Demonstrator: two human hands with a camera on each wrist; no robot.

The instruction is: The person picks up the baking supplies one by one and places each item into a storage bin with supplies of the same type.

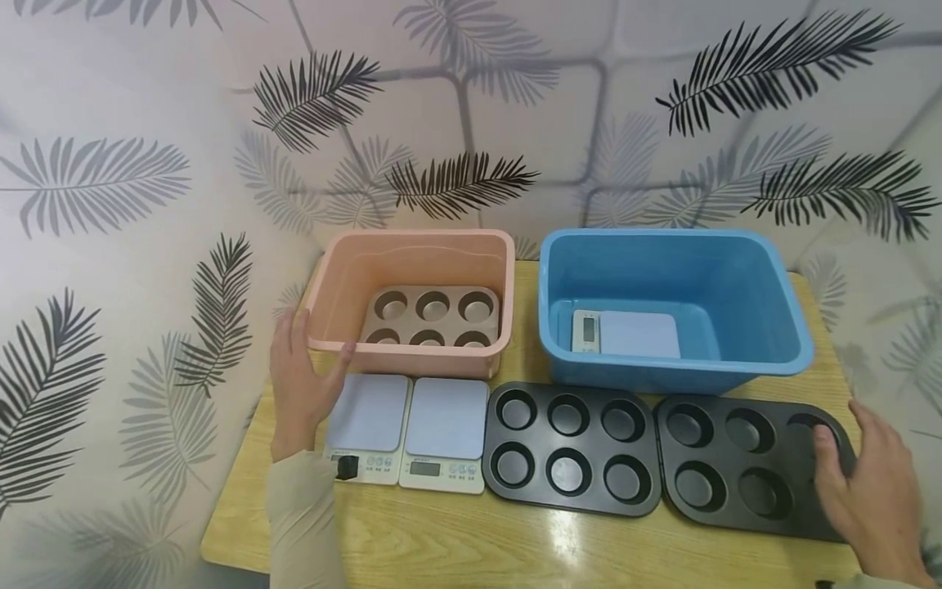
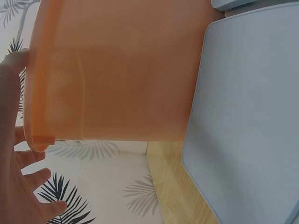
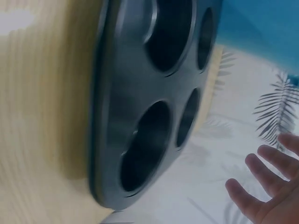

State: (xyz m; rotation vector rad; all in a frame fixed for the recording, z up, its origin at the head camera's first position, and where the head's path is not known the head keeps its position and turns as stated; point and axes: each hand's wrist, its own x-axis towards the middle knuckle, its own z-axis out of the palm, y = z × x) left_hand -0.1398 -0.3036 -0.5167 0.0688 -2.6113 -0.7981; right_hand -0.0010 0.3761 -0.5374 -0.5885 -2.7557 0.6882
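Observation:
My left hand is at the near left corner of a peach plastic bin, its thumb at the front rim and its fingers spread loosely past the corner. Inside that bin lies a gold-brown muffin tin, its near edge hidden by the front wall. On the right, my right hand hovers with spread fingers over the right end of a dark muffin tin, partly covering it. Nothing lies in its palm. In the right wrist view, the fingers stay apart from the tin's rim.
A blue bin stands at the back right with a white kitchen scale inside. Two more kitchen scales lie side by side before the peach bin. Another dark muffin tin sits in the middle of the wooden table.

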